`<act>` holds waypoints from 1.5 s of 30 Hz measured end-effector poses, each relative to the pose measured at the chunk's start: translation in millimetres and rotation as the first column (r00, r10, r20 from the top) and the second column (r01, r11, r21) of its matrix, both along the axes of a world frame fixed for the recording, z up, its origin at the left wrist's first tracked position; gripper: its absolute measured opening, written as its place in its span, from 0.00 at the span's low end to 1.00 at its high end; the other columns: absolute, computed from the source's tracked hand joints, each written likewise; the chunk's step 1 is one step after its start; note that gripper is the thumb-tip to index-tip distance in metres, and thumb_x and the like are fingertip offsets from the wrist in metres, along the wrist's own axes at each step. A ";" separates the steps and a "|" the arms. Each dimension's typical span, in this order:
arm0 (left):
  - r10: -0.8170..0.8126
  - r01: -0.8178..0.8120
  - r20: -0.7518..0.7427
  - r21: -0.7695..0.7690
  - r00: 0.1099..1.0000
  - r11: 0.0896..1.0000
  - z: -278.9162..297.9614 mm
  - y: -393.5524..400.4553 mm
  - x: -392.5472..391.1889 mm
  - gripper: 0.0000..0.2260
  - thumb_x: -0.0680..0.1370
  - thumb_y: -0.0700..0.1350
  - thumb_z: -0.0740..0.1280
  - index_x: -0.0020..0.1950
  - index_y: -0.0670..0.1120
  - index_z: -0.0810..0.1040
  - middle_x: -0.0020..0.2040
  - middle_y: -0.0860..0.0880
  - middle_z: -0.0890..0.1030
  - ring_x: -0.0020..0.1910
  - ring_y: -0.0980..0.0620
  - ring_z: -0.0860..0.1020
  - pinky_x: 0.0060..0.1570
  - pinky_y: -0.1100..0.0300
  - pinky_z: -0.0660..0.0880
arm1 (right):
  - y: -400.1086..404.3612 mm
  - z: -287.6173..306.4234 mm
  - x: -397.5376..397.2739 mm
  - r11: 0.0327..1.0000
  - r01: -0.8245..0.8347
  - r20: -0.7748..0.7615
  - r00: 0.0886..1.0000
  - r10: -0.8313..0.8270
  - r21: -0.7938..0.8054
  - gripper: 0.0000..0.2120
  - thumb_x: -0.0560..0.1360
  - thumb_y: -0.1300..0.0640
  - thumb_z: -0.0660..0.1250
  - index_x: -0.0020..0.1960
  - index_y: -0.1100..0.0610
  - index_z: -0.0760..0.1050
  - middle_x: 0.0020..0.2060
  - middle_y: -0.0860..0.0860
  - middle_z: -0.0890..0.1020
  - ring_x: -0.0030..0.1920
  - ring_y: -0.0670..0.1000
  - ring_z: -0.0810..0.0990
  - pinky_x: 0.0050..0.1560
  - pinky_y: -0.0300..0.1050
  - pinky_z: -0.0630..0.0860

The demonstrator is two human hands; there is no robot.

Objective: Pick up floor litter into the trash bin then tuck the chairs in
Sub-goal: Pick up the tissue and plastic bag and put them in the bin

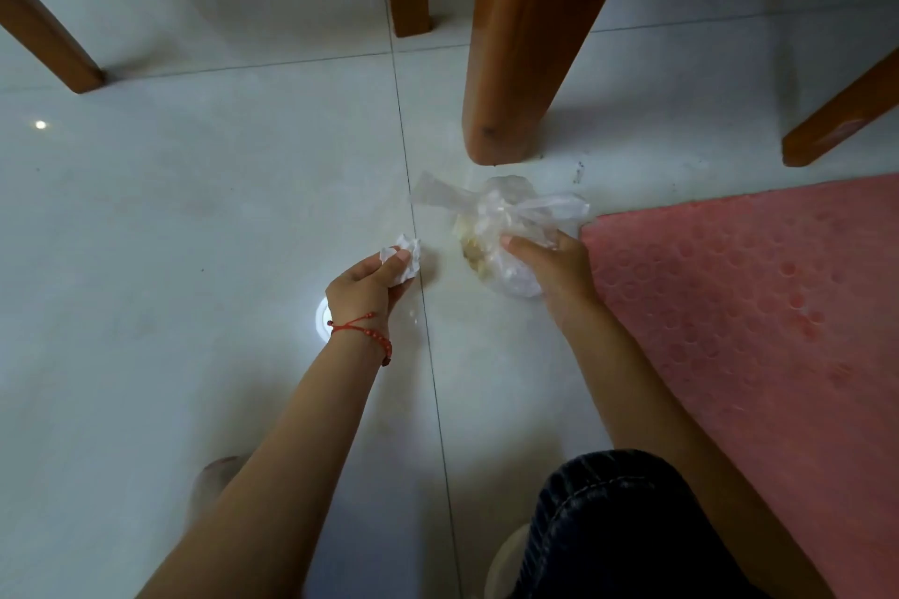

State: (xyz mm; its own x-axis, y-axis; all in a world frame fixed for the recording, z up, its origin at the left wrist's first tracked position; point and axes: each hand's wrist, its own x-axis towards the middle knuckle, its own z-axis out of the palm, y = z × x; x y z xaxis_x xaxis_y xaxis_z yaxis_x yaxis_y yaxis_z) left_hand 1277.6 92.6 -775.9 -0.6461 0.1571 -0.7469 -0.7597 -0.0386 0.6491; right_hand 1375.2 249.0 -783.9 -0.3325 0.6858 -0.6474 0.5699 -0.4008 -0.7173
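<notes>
A home, likely a dining area. Wooden legs (530, 39) stand on a glossy tiled floor (194, 209). A pink mat (754, 306) lies beside them.

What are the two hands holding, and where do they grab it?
The left hand pinches a crumpled white tissue in its fingertips. The right hand grips a clear plastic bag by its side, below the knot.

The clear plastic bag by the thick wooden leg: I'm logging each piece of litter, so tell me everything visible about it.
The clear plastic bag is thin, crinkled and knotted, its loose ends splayed sideways. Pale yellowish scraps show through it. It lies on the white tile floor below the wooden leg, beside the pink mat. The right hand grips it.
</notes>
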 end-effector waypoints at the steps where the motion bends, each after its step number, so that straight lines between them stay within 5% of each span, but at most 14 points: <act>1: 0.014 -0.014 0.012 0.007 1.000 1.000 4.6 0.1 -0.9 0.02 0.71 0.31 0.68 0.40 0.36 0.77 0.41 0.44 0.82 0.43 0.49 0.83 0.48 0.59 0.79 | -3.1 3.3 1.4 0.997 0.035 -0.028 0.999 -0.037 -0.062 0.20 0.70 0.58 0.72 0.60 0.62 0.74 0.45 0.50 0.80 0.41 0.47 0.78 0.27 0.26 0.72; 4: 0.040 -0.041 0.034 0.003 0.999 0.999 24.1 -5.2 -1.8 0.02 0.71 0.30 0.68 0.41 0.35 0.77 0.43 0.43 0.82 0.44 0.48 0.83 0.48 0.58 0.79 | -14.3 17.5 7.0 0.977 0.080 -0.089 0.991 -0.099 -0.196 0.20 0.70 0.60 0.71 0.60 0.63 0.75 0.44 0.51 0.81 0.43 0.48 0.80 0.42 0.36 0.78; 6: 0.048 -0.049 0.040 0.011 0.998 0.999 40.7 -12.4 -1.8 0.04 0.72 0.29 0.66 0.39 0.36 0.76 0.35 0.47 0.84 0.38 0.52 0.83 0.44 0.61 0.80 | -24.4 28.2 11.2 0.958 0.108 -0.133 0.980 -0.148 -0.267 0.20 0.69 0.62 0.71 0.61 0.63 0.74 0.49 0.55 0.82 0.48 0.52 0.81 0.54 0.48 0.78; 9: 0.086 -0.088 0.066 0.033 0.994 0.996 71.3 -23.6 0.2 0.07 0.72 0.28 0.65 0.36 0.36 0.76 0.30 0.50 0.83 0.35 0.54 0.83 0.41 0.63 0.80 | -38.7 54.3 16.0 0.935 0.122 -0.157 0.971 -0.182 -0.334 0.22 0.68 0.64 0.72 0.61 0.63 0.74 0.55 0.58 0.81 0.55 0.56 0.80 0.58 0.52 0.75; 25: 0.166 -0.163 0.048 -0.060 0.985 0.985 302.9 -60.1 -4.7 0.08 0.72 0.28 0.66 0.35 0.37 0.76 0.26 0.52 0.81 0.29 0.56 0.81 0.31 0.67 0.77 | -72.4 304.3 6.4 0.968 0.035 -0.226 0.970 -0.093 -0.248 0.11 0.70 0.67 0.68 0.46 0.53 0.78 0.42 0.45 0.83 0.42 0.43 0.83 0.47 0.42 0.77; 29: 0.156 -0.154 0.035 -0.060 0.987 0.986 368.2 -70.1 -13.1 0.06 0.71 0.28 0.67 0.37 0.37 0.77 0.38 0.44 0.80 0.32 0.55 0.82 0.33 0.65 0.78 | -80.4 372.3 -3.0 0.963 0.038 -0.256 0.960 -0.110 -0.268 0.11 0.71 0.68 0.68 0.47 0.54 0.78 0.39 0.44 0.85 0.43 0.44 0.83 0.48 0.43 0.76; 39: 0.148 -0.150 -0.026 -0.075 0.989 0.986 531.5 -93.2 -29.9 0.06 0.70 0.29 0.68 0.36 0.37 0.79 0.41 0.41 0.81 0.46 0.44 0.80 0.42 0.60 0.80 | -96.2 538.2 -23.7 0.958 0.051 -0.255 0.959 -0.126 -0.281 0.09 0.71 0.64 0.69 0.48 0.52 0.77 0.47 0.49 0.82 0.50 0.50 0.81 0.55 0.48 0.76; 43: 0.133 -0.134 -0.052 -0.020 0.990 0.991 585.1 -102.7 -31.9 0.17 0.71 0.28 0.67 0.25 0.43 0.80 0.30 0.49 0.82 0.44 0.44 0.80 0.43 0.61 0.80 | -105.3 592.5 -27.3 0.968 0.083 -0.213 0.968 -0.135 -0.236 0.09 0.70 0.63 0.70 0.45 0.52 0.77 0.45 0.50 0.82 0.46 0.48 0.81 0.53 0.46 0.76; 45: 0.148 -0.149 -0.054 0.000 0.987 0.989 610.4 -107.9 -31.1 0.13 0.71 0.29 0.67 0.29 0.42 0.81 0.34 0.47 0.83 0.46 0.44 0.80 0.44 0.60 0.80 | -110.0 618.1 -28.0 0.965 0.062 -0.235 0.964 -0.124 -0.254 0.08 0.71 0.64 0.70 0.47 0.53 0.77 0.48 0.53 0.82 0.49 0.51 0.81 0.54 0.47 0.76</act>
